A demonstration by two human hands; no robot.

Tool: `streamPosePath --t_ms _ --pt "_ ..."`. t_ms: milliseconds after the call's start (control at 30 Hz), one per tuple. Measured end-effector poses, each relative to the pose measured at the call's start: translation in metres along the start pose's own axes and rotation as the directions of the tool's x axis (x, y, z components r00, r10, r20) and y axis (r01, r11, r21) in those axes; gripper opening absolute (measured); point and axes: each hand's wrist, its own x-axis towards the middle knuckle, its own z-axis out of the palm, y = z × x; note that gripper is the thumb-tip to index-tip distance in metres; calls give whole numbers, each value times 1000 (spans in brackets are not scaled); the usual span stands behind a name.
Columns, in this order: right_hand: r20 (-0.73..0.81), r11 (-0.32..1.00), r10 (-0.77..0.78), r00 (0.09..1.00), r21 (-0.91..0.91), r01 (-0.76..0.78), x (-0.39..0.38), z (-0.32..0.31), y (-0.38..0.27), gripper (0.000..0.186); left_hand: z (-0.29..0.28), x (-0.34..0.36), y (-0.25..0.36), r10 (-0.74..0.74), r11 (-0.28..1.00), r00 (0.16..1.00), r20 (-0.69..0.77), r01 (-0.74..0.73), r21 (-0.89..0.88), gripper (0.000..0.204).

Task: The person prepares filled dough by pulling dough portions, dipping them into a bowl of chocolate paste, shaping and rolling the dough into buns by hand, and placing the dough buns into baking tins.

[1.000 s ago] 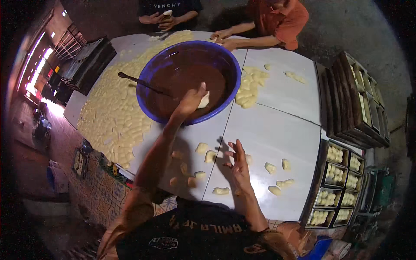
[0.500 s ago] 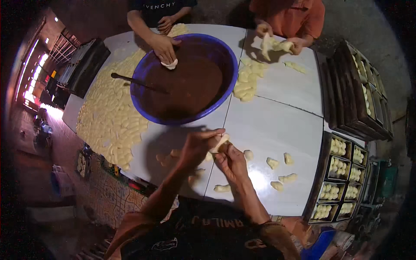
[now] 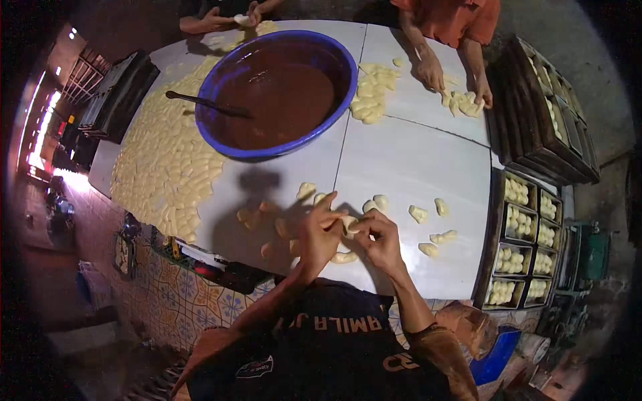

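Between the fingertips of both hands is a small pale dough piece (image 3: 348, 227), just above the near part of the white table (image 3: 414, 157). My left hand (image 3: 319, 239) pinches its left side, with the index finger raised. On the other side, my right hand (image 3: 381, 242) is curled with thumb and fingers on the dough. Whether filling is inside cannot be seen. Loose dough pieces lie around my hands: one (image 3: 306, 190) beyond the left hand, a longer one (image 3: 344, 257) beneath, and several to the right, including a lump (image 3: 418, 214).
A blue-purple basin (image 3: 264, 154) of brown paste (image 3: 284, 107) holds a dark-handled utensil (image 3: 204, 102). Flattened dough pieces (image 3: 164, 157) cover the table's left side. Two co-workers handle dough across the table. Dough-filled tins (image 3: 511, 259) and stacked trays (image 3: 535, 127) stand at right.
My hands have come closer to my body, still on the dough. One co-worker's hand has left the basin and holds dough at the table's far edge; the other has lowered dough onto the table.
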Motion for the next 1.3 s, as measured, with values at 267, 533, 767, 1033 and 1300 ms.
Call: streamPosePath --t_ms 267,533,767,1033,1300 --pt "-70 972 -198 978 -146 186 -26 -25 7 26 -18 -6 47 -507 377 657 558 751 -542 45" --pt "-285 995 -68 956 49 86 -35 -11 2 12 8 -28 15 -58 895 928 368 211 -393 16" --pt "-168 945 -303 938 -179 273 -48 -9 -2 11 16 -31 18 -343 796 873 347 466 -386 21" --pt "53 897 324 944 301 -325 -60 -11 8 57 19 -31 -3 -105 933 898 427 237 -269 35" --pt "-233 971 233 944 113 -212 -36 -26 60 39 16 -21 -16 -1 971 991 135 33 -235 30"
